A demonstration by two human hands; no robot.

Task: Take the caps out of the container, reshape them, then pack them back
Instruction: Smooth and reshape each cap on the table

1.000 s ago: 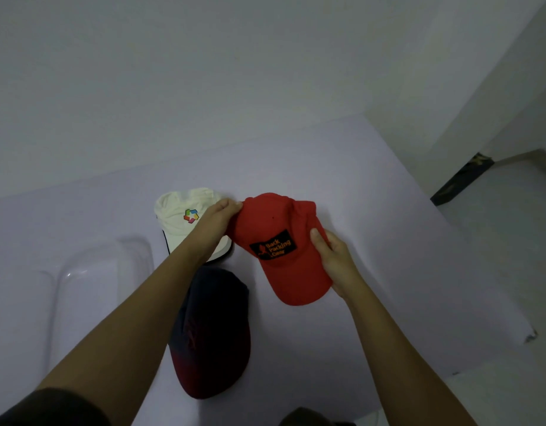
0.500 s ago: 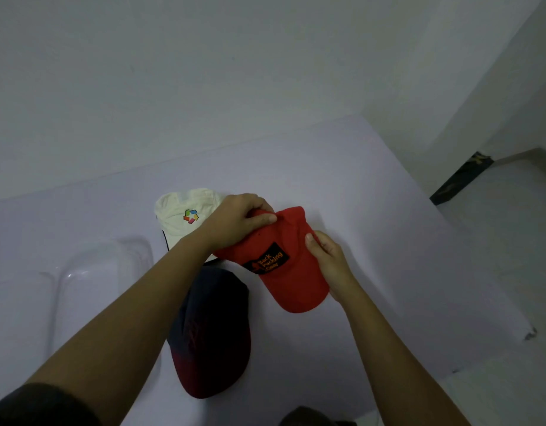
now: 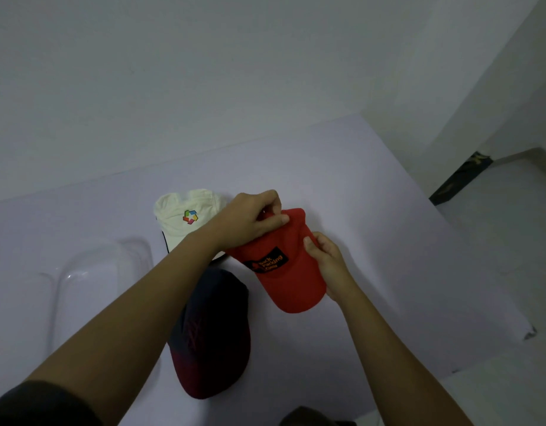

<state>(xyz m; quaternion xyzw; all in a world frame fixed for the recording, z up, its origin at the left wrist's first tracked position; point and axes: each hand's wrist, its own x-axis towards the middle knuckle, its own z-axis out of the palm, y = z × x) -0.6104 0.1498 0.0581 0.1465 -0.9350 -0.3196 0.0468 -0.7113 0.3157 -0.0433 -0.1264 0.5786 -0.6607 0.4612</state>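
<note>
Above the table (image 3: 373, 195), red cap (image 3: 293, 284) in pinch of left hand (image 3: 250, 219), grip of right hand (image 3: 327, 259).

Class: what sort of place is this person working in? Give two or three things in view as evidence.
Probably a plain indoor room, perhaps a home: a pale covered table against a bare white wall, light floor at right, a clear plastic container on the table.

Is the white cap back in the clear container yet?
No, the white cap lies on the table beside the clear container, not inside it.
</note>
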